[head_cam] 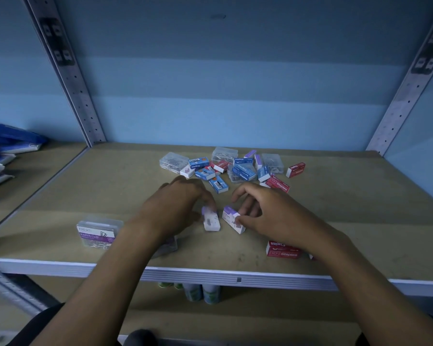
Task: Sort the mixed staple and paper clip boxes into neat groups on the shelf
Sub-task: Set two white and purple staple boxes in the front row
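1. The left hand [178,208] pinches a small white and purple box [211,219] at its far end; the box lies on the shelf [110,186].
2. The right hand [268,211] grips a second white and purple box [231,219], thumb on the near side, fingers curled over the far side. The two boxes sit just beside each other, apart.
3. A mixed pile [233,168] of blue, red and purple boxes and clear cases lies farther back, centre-right.
4. A clear paper clip case [96,231] stands near the front edge, left of the left forearm (label readable).
5. Stacked red staple boxes [283,248] sit front right, partly under the right forearm.
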Demonstrator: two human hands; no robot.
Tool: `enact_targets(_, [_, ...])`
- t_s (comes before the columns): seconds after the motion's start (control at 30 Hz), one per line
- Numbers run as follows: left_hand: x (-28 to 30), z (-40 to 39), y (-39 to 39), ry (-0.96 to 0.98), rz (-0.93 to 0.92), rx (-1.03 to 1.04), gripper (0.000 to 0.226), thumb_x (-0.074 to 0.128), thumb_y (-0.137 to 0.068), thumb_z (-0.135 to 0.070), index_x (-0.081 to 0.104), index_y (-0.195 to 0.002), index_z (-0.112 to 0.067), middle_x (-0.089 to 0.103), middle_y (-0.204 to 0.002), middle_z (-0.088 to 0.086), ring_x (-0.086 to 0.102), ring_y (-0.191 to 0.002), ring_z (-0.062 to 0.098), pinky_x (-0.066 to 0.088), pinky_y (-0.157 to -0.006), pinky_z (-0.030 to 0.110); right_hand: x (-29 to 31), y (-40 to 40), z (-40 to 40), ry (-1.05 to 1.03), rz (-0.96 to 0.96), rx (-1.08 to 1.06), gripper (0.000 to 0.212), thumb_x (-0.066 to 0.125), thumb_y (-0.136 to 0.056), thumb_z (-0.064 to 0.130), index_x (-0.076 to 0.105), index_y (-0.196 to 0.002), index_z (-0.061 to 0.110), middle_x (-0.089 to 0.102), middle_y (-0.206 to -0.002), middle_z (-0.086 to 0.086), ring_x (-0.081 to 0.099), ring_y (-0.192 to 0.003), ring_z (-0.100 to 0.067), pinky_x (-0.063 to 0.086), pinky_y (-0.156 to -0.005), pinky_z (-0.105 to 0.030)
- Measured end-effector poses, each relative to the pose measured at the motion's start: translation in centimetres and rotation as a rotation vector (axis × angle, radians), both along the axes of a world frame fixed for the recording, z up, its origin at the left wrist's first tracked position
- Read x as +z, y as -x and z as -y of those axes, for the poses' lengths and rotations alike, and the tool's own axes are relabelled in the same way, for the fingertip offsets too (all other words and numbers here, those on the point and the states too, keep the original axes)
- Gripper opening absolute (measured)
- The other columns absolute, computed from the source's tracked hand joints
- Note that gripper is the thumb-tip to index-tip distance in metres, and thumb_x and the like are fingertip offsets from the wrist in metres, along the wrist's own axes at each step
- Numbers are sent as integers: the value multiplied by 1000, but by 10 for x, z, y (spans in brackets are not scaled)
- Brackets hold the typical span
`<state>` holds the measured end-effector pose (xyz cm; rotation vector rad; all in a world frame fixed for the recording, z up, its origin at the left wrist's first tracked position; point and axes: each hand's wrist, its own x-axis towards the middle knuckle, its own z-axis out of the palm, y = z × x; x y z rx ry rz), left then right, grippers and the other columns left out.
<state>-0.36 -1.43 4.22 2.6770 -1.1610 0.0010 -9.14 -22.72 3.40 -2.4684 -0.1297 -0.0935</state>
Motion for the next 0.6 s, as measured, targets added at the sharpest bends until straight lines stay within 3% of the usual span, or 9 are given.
enact_targets(0.1, [-2,1,-1,-6,18,6,25,72,-84,-31,68,-103,-46,58,-118,-18,48,-113,15,45,-96,40,-2,0,2,-8,-9,-35,31,75,-85,26,62,-111,38,71,-83,15,64,-73,3,52,-71,-23])
enact_targets(0.23, [-3,4,2,-31,-9,3,32,72,-83,-34,64,-112,-46,59,-123,-24,48,-115,11,44,-98,39,-3,1,6,-9,-21,-58,31,74,-86,28,63,-113,39,71,-83,16,64,-74,3,52,-72,-23])
enact_targets(0.33, [-4,7,0,-68,-85,25,42,77,-75,-40,62,-113,-49,63,-120,-22,50,-113,11,45,-97,39,-3,2,6,-13,-18,-64,31,74,-86,25,64,-112,38,72,-83,15,64,-72,2,54,-73,-25])
enact_targets(0.43, [-2,8,-1,-57,-91,25,38,80,-72,-44,66,-107,-49,65,-113,-22,51,-108,9,45,-95,37,-1,3,9,6,-16,-72,29,74,-86,22,67,-110,35,72,-82,16,65,-73,2,56,-74,-26])
enact_targets(0.6, [-1,7,4,-36,-45,-25,25,60,-86,-58,71,-104,-43,66,-107,-21,52,-104,9,45,-93,37,0,5,12,89,-6,-68,19,73,-88,25,75,-106,32,71,-82,18,64,-76,7,56,-73,-21])
